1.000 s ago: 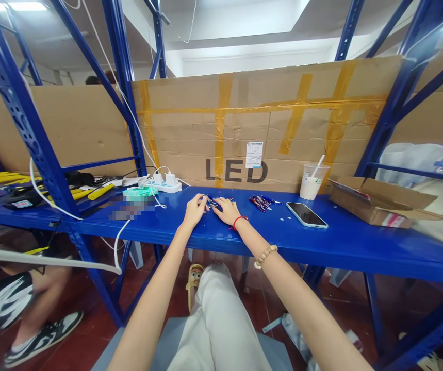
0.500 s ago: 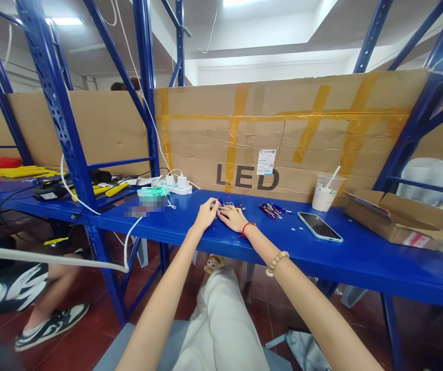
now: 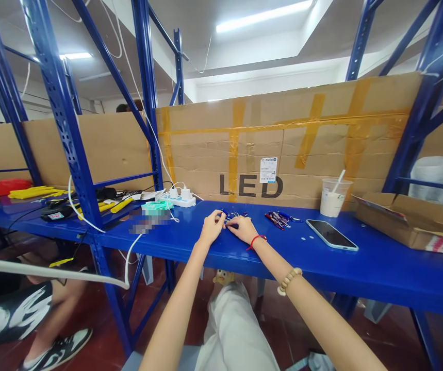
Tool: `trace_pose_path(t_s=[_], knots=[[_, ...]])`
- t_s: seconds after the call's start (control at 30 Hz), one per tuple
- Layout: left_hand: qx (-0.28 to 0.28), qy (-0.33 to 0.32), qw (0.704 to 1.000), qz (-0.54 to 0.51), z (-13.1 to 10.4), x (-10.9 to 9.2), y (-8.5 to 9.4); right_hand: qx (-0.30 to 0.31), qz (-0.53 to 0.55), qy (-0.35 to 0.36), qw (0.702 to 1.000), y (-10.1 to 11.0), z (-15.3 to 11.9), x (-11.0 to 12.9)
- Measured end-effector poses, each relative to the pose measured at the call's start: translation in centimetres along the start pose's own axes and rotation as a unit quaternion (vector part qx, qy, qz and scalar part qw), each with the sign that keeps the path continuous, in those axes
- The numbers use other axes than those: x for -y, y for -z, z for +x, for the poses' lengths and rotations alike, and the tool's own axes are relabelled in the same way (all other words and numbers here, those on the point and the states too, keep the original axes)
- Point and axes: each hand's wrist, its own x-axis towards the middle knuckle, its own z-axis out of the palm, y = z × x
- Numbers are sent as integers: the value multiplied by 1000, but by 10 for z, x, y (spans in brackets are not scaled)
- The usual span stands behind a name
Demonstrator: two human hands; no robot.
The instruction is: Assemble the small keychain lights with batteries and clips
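Observation:
My left hand (image 3: 212, 226) is over the blue table (image 3: 190, 237), its fingers curled and pinched round something too small to make out. Close on its right, my right hand (image 3: 242, 229), with a red cord at the wrist, has thumb and fingers together at a small item I cannot identify. Small blue and metallic pieces (image 3: 233, 214) lie just behind my fingers. Further right is a pile of red, blue and silver small parts (image 3: 278, 220), touched by neither hand.
Right of the pile are a phone (image 3: 332, 235), a cup with a straw (image 3: 333, 198) and an open cardboard box (image 3: 410, 221). A white power strip (image 3: 184, 201) and green packet (image 3: 157, 206) are on the left. Cardboard (image 3: 206, 149) stands behind. A person's leg (image 3: 61, 314) shows lower left.
The view has tilted up, so the table sits lower in the picture. My hands have drawn slightly apart, with the fingers more curled, and more small pieces show behind them.

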Motion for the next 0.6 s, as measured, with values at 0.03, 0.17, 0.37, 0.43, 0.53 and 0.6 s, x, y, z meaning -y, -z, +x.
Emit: trace_pose_path(t_s=[0.03,0.17,0.37,0.43,0.53,0.6], knots=[[1,3,1000,0,0,0,0,-2,2,-3,1000,0,0,0],[8,13,1000,1,0,-1,-1,-4,10,-15,1000,0,0,0],[33,28,999,6,-3,-7,1,3,26,-42,999,-2,1,-4],[37,37,999,12,-4,-10,1,6,33,-53,998,-2,1,-4],[33,53,998,22,-5,-11,2,4,49,-64,997,-2,1,-5],[27,67,997,27,-5,-11,2,-4,63,-71,995,-3,1,-6]])
